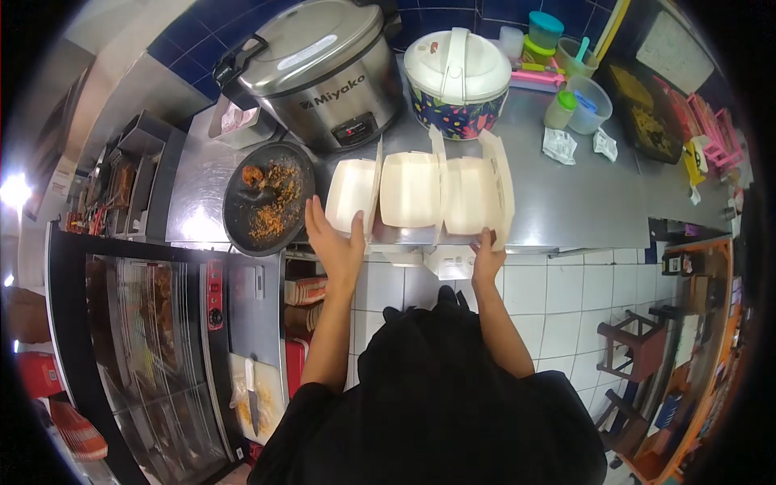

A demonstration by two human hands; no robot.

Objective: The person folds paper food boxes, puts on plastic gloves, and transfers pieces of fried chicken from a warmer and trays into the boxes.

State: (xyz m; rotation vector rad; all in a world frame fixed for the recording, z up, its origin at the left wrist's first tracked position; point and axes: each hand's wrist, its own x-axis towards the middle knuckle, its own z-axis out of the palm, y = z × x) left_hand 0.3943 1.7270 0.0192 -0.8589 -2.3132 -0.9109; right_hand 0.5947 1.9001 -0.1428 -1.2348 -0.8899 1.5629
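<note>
Three cardboard takeaway boxes stand side by side on the steel counter with their lids raised: a left box (352,187), a middle box (411,190) and a right box (473,194). Their pale insides hold nothing. My left hand (336,246) grips the front left corner of the left box, its fingers along the outer side and its thumb at the front. At the front of the right box, my right hand (487,257) pinches the edge near the corner, with its fingertips partly hidden.
Left of the boxes sits a dark stone mortar (234,206) with reddish sambal and a pestle. Behind are a large rice cooker (339,101) and a floral rice container (459,85). Plastic tubs (588,105) and crumpled packets (559,145) lie right. A knife (253,400) rests lower left.
</note>
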